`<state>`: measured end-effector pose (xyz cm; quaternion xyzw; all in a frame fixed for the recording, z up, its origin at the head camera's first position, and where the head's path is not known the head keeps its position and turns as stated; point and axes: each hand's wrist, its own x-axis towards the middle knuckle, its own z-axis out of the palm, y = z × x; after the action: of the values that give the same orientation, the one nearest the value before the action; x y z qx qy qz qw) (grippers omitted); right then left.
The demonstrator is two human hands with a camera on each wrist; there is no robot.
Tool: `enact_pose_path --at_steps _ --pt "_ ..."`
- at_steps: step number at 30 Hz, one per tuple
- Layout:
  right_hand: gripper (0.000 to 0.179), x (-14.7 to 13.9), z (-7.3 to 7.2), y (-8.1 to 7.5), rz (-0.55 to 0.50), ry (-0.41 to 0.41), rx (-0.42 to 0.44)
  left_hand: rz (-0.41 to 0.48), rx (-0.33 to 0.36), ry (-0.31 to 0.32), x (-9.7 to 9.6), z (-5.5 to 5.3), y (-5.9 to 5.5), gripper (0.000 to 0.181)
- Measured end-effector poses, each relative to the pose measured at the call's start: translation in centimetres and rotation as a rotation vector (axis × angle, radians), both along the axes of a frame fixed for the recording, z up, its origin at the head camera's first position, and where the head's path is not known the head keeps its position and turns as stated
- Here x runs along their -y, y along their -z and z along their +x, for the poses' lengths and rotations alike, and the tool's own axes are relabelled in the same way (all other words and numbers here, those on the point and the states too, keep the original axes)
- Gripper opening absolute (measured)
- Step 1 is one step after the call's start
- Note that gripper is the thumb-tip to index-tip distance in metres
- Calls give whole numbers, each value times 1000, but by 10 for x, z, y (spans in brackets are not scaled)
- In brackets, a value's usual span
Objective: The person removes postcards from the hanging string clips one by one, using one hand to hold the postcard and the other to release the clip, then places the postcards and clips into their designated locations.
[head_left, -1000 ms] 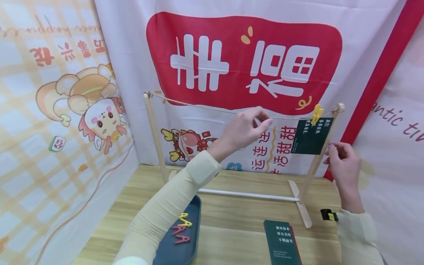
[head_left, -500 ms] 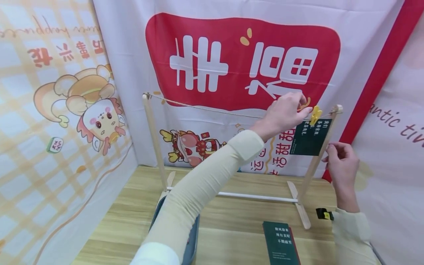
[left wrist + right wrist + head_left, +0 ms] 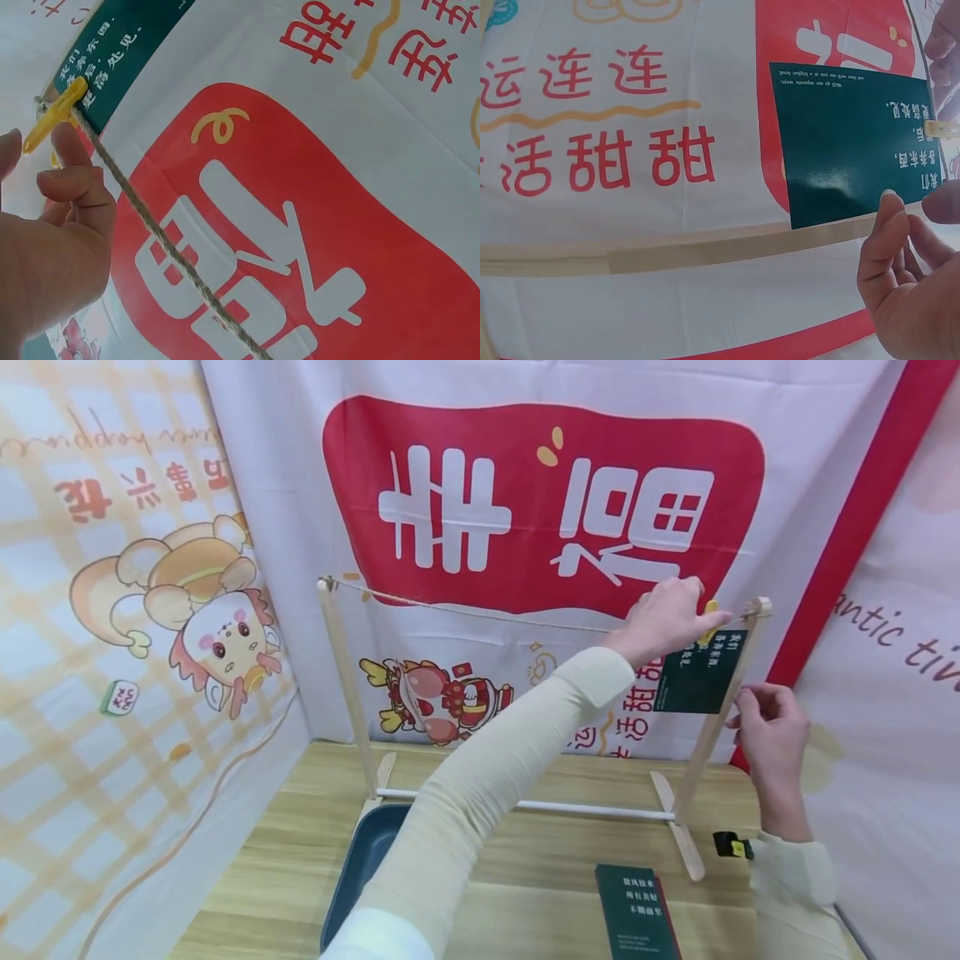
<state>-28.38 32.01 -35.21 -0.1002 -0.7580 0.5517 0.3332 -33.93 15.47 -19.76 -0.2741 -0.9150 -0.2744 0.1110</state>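
A dark green card with white writing hangs at the right end of a twine line, under a yellow clothespin. My left hand is at this clothespin; in the left wrist view its thumb and forefinger stand apart on either side of the handle ends. Beside the right wooden post, my right hand is raised with loosely bent fingers. In the right wrist view its fingertips overlap the post near the card's edge, with a gap to the thumb.
A stack of green cards lies on the wooden table. The blue tray at the left is partly hidden by my left sleeve. A white bar joins the rack's feet; printed cloths surround the table at back and sides.
My left hand has moved right along the twine to the yellow clothespin, its sleeve now covering the letter-like clips in the tray. The right hand has stayed beside the post.
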Motion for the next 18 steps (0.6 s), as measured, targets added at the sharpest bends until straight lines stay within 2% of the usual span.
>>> enact_pose_path --at_steps 3,8,18 --pt "27 1 -2 0 7 3 2 1 23 11 -3 -1 3 29" --pt "28 1 -3 1 6 10 -9 -20 25 35 -5 -2 7 22" --pt "36 0 -9 6 46 19 -10 72 36 70 -9 -2 11 22"
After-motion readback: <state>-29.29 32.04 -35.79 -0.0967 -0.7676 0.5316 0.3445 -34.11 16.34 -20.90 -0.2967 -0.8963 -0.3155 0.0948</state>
